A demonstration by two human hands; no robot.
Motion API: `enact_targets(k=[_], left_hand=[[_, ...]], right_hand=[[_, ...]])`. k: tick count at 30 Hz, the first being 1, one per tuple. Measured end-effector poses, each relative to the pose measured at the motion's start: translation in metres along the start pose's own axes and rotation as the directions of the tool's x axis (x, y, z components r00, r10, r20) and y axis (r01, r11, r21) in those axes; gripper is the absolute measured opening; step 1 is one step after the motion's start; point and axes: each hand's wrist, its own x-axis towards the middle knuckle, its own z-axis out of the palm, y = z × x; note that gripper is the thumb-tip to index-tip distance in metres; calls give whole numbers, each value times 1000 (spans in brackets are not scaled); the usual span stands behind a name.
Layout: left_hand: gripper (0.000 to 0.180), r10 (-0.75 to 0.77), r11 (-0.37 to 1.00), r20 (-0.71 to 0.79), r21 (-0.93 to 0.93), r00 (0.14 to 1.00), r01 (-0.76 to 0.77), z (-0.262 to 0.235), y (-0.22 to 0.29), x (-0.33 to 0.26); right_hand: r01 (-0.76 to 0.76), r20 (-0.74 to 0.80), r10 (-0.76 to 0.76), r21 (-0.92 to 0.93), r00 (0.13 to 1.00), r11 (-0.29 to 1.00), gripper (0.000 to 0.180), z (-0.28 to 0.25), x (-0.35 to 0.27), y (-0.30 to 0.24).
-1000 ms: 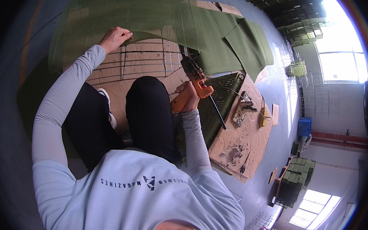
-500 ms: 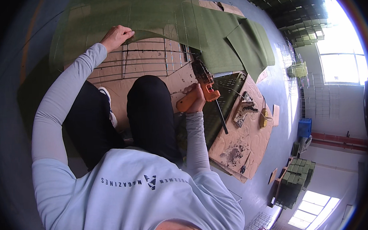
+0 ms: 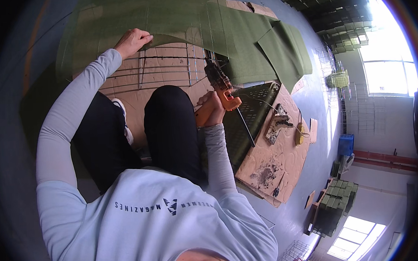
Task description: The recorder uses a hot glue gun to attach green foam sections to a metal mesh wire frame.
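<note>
My left hand (image 3: 133,42) has its fingers pinched on the near edge of a green mesh fabric sheet (image 3: 180,15), holding it over a wire grid frame (image 3: 189,66). In my right hand (image 3: 213,110) is an orange hot glue gun (image 3: 232,103) with a blackened, crusted front. A long black stick (image 3: 246,128) juts out of its rear. The gun's front end sits at the frame's right side, near the fabric edge; whether it touches the wire I cannot tell. Cardboard (image 3: 169,78) lies beneath the frame.
To the right, a stained cardboard sheet (image 3: 285,169) carries a dirty block (image 3: 278,127) and a yellow piece with a cord (image 3: 300,134). A dark green perforated crate (image 3: 252,107) stands beside my right knee. Stacked green boxes (image 3: 336,204) and a blue crate (image 3: 346,144) are farther right.
My right hand has moved the glue gun a little left and toward the wire frame's right side. My left hand and the fabric look unchanged.
</note>
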Motion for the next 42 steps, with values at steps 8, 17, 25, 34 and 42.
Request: enact_targets(k=[8,17,25,34,42], left_hand=[[31,50,998,-46,-43,998,-52,2,-2,0],[30,18,1000,-7,-9,1000,-18,-1,-3,1],[31,20,999,-4,-27,1000,-20,0,-3,1],[30,61,997,-62,-45,996,-64,3,-3,0],[30,71,994,-106,-81,992,-79,6,-9,-1]], right_hand=[[2,48,3,-106,999,994,21,-3,2,4],[8,-49,-11,-56,999,998,20,-21,4,-1],[94,-46,-94,10,995,995,20,-50,16,-8],[58,-75,-55,30,996,998,22,-54,24,-8],[34,-110,-28,55,994,998,21,-42,19,-16]])
